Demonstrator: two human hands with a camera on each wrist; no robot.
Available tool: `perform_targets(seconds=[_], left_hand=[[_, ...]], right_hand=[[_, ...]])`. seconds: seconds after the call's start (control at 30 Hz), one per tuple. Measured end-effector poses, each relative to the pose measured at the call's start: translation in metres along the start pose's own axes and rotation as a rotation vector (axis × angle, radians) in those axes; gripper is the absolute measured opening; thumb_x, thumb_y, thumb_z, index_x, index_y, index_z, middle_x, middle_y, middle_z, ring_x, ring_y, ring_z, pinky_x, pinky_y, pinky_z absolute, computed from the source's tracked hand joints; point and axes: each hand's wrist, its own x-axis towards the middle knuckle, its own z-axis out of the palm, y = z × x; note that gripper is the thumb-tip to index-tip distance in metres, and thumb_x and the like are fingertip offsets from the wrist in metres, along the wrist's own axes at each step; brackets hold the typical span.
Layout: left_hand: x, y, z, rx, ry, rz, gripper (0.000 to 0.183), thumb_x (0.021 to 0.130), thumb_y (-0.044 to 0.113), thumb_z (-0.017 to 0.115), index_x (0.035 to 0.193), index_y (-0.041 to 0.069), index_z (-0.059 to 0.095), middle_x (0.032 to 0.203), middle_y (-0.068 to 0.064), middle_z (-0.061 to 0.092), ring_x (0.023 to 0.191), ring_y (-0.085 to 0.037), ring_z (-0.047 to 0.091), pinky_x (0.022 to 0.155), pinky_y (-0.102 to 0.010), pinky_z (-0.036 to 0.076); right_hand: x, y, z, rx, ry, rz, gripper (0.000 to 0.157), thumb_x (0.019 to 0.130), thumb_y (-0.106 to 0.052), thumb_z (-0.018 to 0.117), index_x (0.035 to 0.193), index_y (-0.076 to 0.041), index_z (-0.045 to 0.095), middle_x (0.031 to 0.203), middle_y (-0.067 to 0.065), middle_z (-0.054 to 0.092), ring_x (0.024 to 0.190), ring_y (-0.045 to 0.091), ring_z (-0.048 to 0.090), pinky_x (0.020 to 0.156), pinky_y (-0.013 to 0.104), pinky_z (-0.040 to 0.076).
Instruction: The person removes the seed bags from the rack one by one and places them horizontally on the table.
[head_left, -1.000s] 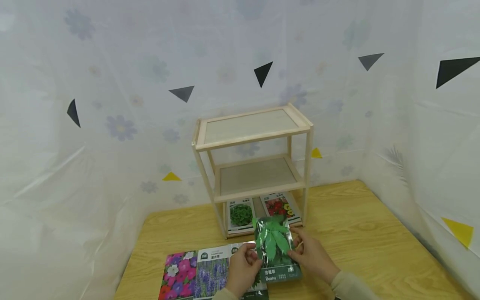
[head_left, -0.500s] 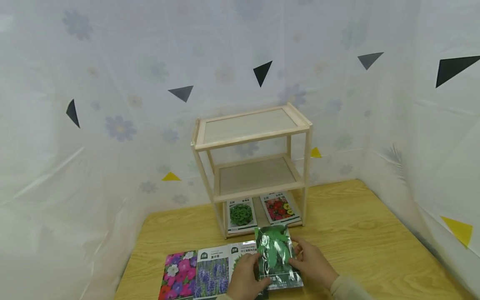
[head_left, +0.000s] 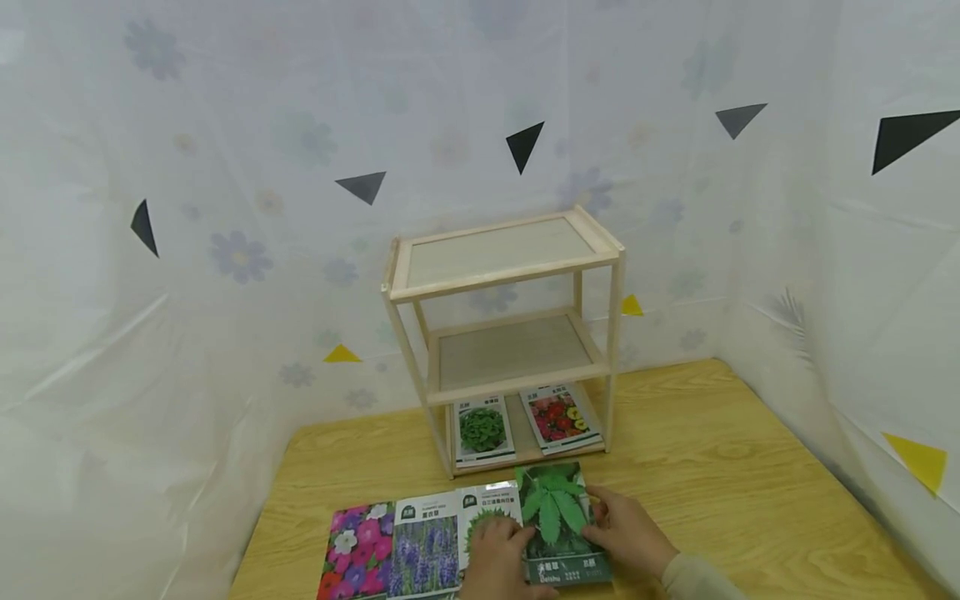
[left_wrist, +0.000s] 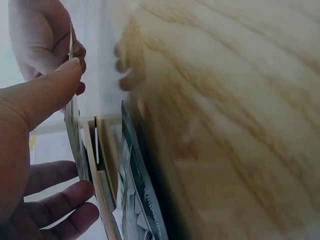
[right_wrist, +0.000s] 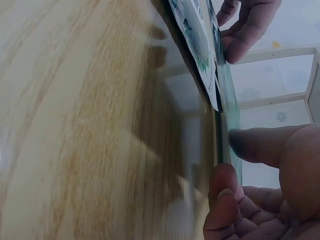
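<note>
A green leaf-print seed packet [head_left: 553, 512] is held face up between both hands, low over the wooden table. My right hand [head_left: 632, 530] pinches its right edge; the thumb lies on the front, with fingers below, as the right wrist view shows. At the opposite edge, my left hand [head_left: 495, 560] holds it with thumb and fingers on its two faces. The packet's left edge meets a sunflower seed packet [head_left: 491, 498], which my left hand partly covers. Further left lie a lavender seed packet [head_left: 425, 546] and a packet with pink and purple flowers [head_left: 360, 546], side by side.
Behind the row stands a three-tier wooden shelf [head_left: 517, 393]. Its bottom tier carries a leafy-green seed packet [head_left: 482, 429] on the left and a red-and-yellow flower packet [head_left: 558, 419] on the right. White patterned sheeting [head_left: 247, 333] surrounds the wooden table [head_left: 720, 467].
Both hands have brought the green packet down and nearer to me, flattening its tilt and lining it up beside the sunflower packet. The shelf and other packets stay put.
</note>
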Motion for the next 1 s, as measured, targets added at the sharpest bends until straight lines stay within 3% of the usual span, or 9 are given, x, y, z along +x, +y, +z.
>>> perform_targets(seconds=[0.33,0.57,0.73,1.0], left_hand=[[0.004,0.002,0.000,0.026,-0.124,0.021,0.077,0.063,0.076,0.054,0.112,0.018,0.065,0.097,0.005,0.054,0.090,-0.017,0.050,0.077,-0.042,0.044],[0.004,0.000,0.005,0.090,-0.121,0.076,0.068,0.066,0.076,0.050,0.105,0.022,0.067,0.094,0.006,0.052,0.089,-0.016,0.049,0.077,-0.038,0.044],[0.004,-0.004,0.011,0.103,-0.120,0.106,0.062,0.068,0.073,0.051,0.103,0.025,0.067,0.100,0.007,0.057,0.097,-0.016,0.052,0.083,-0.045,0.043],[0.005,-0.006,0.012,0.054,-0.161,0.090,0.060,0.068,0.071,0.052,0.106,0.027,0.066,0.108,0.010,0.058,0.107,-0.016,0.050,0.089,-0.053,0.039]], right_hand=[[0.005,0.007,0.005,-0.019,-0.023,0.045,0.062,0.079,-0.024,0.071,0.129,0.004,0.046,0.069,-0.001,0.049,0.057,0.011,0.044,0.048,0.025,0.040],[0.007,0.014,0.010,-0.021,-0.021,0.039,0.060,0.079,-0.021,0.071,0.128,0.005,0.047,0.069,-0.001,0.048,0.057,0.011,0.043,0.048,0.025,0.038],[0.008,0.016,0.012,-0.034,-0.011,0.049,0.058,0.078,-0.020,0.072,0.125,0.006,0.049,0.068,-0.001,0.047,0.058,0.012,0.042,0.048,0.025,0.037],[0.006,0.016,0.013,-0.009,-0.031,0.080,0.060,0.080,-0.016,0.069,0.128,0.009,0.044,0.069,0.001,0.048,0.058,0.014,0.044,0.046,0.027,0.038]])
